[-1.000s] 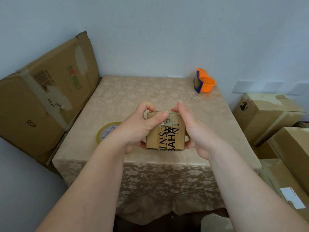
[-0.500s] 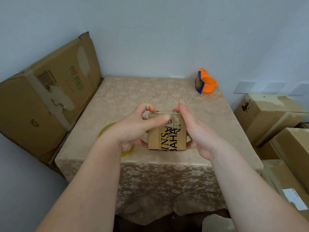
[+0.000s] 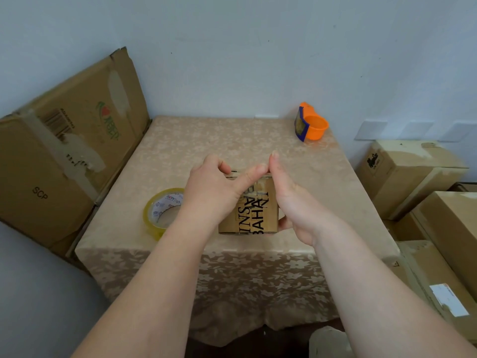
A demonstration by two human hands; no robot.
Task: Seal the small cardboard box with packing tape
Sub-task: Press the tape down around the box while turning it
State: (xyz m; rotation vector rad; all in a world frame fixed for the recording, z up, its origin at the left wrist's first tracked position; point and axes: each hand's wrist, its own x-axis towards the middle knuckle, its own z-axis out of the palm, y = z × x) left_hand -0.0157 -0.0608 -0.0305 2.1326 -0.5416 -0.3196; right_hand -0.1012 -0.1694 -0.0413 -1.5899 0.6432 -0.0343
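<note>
A small cardboard box with black lettering is held between both hands above the near part of the table. Clear tape shines across its top face. My left hand grips its left side, with the thumb stretched across the top edge. On the right side my right hand clasps the box, thumb pointing up at the top right corner. A roll of clear packing tape lies flat on the table just left of my left wrist.
The table has a beige flowered cloth. An orange and blue tape dispenser stands at the back right. A large cardboard box leans on the left. Several cardboard boxes are stacked on the right.
My left thumb has slid to the right along the box's top edge until it meets my right thumb. The tape roll shows more beside my left wrist.
</note>
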